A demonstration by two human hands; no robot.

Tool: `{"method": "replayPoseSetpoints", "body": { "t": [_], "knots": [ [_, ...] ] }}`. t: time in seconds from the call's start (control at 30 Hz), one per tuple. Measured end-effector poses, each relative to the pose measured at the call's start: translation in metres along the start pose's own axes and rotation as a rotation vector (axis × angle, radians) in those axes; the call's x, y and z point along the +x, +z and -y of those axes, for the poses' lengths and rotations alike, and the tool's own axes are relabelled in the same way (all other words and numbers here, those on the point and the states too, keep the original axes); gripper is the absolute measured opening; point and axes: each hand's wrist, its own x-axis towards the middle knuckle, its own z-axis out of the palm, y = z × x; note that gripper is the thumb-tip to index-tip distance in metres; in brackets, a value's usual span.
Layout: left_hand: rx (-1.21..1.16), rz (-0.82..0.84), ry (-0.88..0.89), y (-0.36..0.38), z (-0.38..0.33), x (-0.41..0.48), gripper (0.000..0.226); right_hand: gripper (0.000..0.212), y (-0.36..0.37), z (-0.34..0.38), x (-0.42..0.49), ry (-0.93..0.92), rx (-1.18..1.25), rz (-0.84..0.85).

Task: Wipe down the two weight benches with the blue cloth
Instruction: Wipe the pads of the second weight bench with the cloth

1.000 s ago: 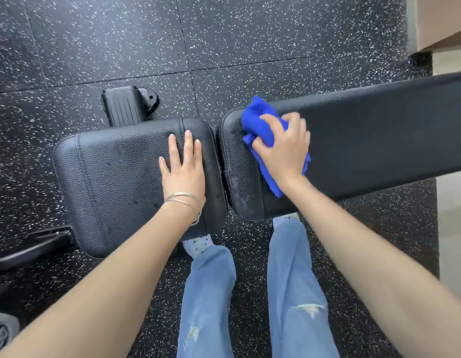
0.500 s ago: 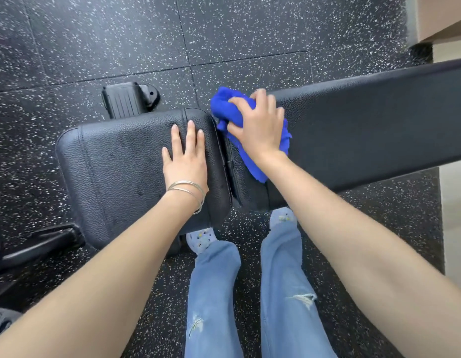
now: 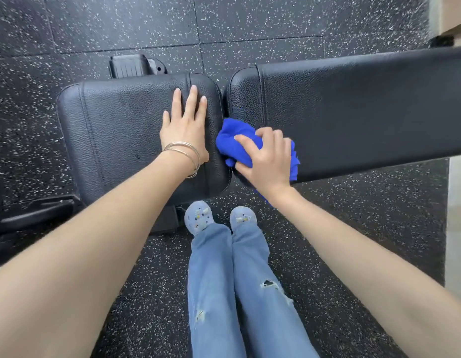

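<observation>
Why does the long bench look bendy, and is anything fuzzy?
Head view: the wide lens bows the long bench and the floor seams near the edges; the cloth and right hand look a little smeared; the left hand is sharp; light is soft, with no hard shadows.

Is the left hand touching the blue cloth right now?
Apart. Head view shows a strip of black seat pad between the left hand and the blue cloth.

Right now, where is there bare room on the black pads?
The long pad is bare right of the blue cloth. The short pad is bare left of the left hand. Crowded at the gap between them, by the right hand.
</observation>
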Motion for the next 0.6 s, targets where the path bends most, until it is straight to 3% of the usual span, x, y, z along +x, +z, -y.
{"method": "replayPoseSetpoints", "body": {
  "t": [0.17,0.23,0.3,0.37,0.5,0.6],
  "knots": [
    [-0.007,-0.009,-0.052,0.004,-0.003,-0.003,0.118,0.059,0.001,-0.029,-0.054,-0.4,-0.017,0.084],
    [0.009,-0.011,-0.029,0.011,-0.004,-0.01,0.108,0.059,-0.002,-0.05,-0.055,-0.457,-0.018,0.083],
    [0.021,-0.019,0.002,0.018,-0.004,-0.021,0.093,0.054,-0.006,-0.071,-0.054,-0.332,0.002,0.061],
    [0.055,0.014,0.028,0.023,0.0,-0.032,0.086,0.046,-0.011,-0.093,-0.051,-0.055,0.033,0.03],
    [0.081,0.135,0.044,0.024,0.005,-0.046,0.1,0.039,-0.022,-0.128,-0.038,0.478,0.1,0.044],
    [0.107,0.094,0.019,0.028,-0.002,-0.051,0.107,0.036,-0.02,-0.115,-0.034,0.63,0.176,-0.024]
  ]
}}
